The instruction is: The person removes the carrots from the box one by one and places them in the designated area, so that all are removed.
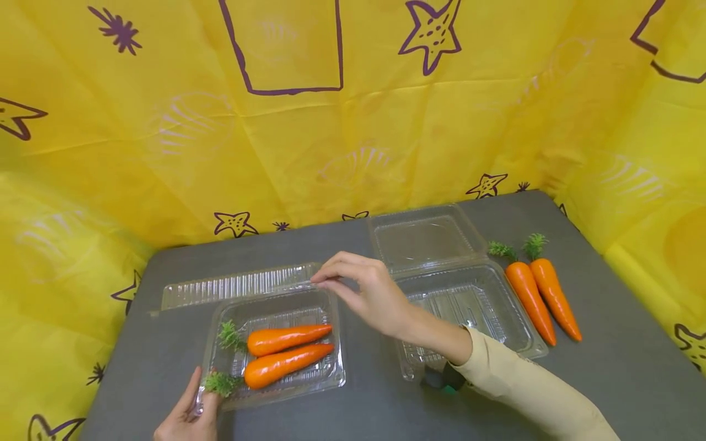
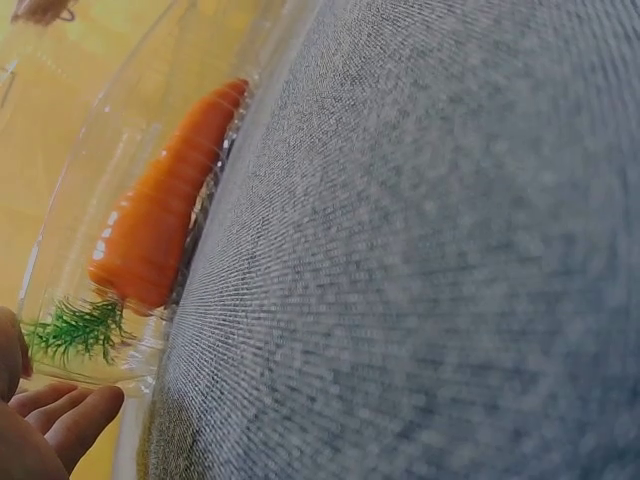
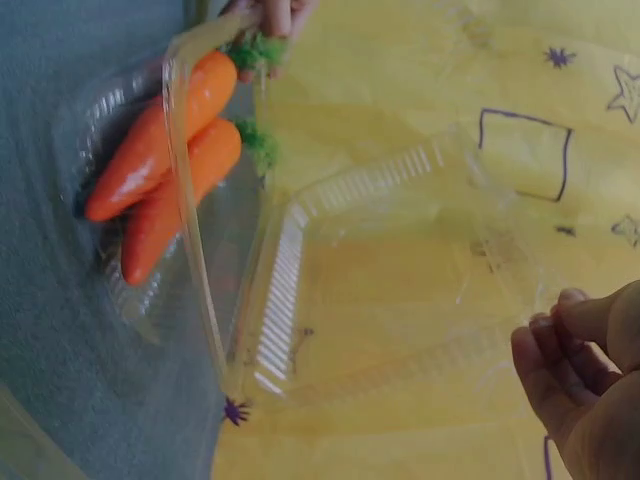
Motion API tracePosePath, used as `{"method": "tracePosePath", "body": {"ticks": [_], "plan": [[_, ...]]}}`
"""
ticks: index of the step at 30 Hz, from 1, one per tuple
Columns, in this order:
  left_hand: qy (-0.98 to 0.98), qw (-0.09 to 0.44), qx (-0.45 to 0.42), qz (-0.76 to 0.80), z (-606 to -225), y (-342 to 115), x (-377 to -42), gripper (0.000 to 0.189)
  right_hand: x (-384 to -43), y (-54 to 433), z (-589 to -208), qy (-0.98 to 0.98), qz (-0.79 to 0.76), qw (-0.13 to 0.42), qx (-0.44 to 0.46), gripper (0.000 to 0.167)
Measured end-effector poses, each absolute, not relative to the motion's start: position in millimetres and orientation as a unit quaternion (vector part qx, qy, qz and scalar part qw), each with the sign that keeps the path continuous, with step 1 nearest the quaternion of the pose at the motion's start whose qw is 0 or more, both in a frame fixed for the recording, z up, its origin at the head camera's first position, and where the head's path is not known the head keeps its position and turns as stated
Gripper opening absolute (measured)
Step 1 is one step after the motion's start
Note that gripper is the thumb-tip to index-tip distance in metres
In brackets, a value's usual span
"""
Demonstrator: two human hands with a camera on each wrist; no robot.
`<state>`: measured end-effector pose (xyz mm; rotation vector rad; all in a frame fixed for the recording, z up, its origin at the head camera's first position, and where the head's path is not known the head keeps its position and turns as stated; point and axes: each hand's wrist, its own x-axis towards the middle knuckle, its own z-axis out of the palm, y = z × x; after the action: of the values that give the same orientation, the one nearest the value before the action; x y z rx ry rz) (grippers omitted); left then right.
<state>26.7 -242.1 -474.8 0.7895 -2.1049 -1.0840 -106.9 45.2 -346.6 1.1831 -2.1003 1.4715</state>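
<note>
A clear plastic clamshell container (image 1: 276, 395) lies at left on the table, with two orange carrots (image 1: 287, 340) with green tops side by side in it. My left hand (image 1: 190, 419) grips its near left corner, thumb above and fingers below in the left wrist view. The ribbed lid (image 1: 237, 288) stands raised along the far side. My right hand (image 1: 380, 300) pinches the lid's edge near its right end; in the right wrist view the lid is tilted up, apart from the carrots.
A second clear container (image 1: 469, 306) lies at right, its lid (image 1: 425, 239) folded back. Two more carrots (image 1: 532, 300) lie beside it. A small dark object (image 1: 438, 376) shows by its near edge, partly behind the right sleeve. A yellow patterned cloth (image 1: 353, 122) hangs behind the grey table (image 1: 364, 404).
</note>
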Motion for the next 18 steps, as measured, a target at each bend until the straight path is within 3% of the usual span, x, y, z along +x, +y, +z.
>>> {"method": "tracePosePath", "body": {"ticks": [18], "plan": [[-0.803,0.316,0.314,-0.395,-474.1,-240.5,25.3,0.04,-153.8,37.3,-336.5,-0.723,0.582,0.093,0.361,0.015]]}}
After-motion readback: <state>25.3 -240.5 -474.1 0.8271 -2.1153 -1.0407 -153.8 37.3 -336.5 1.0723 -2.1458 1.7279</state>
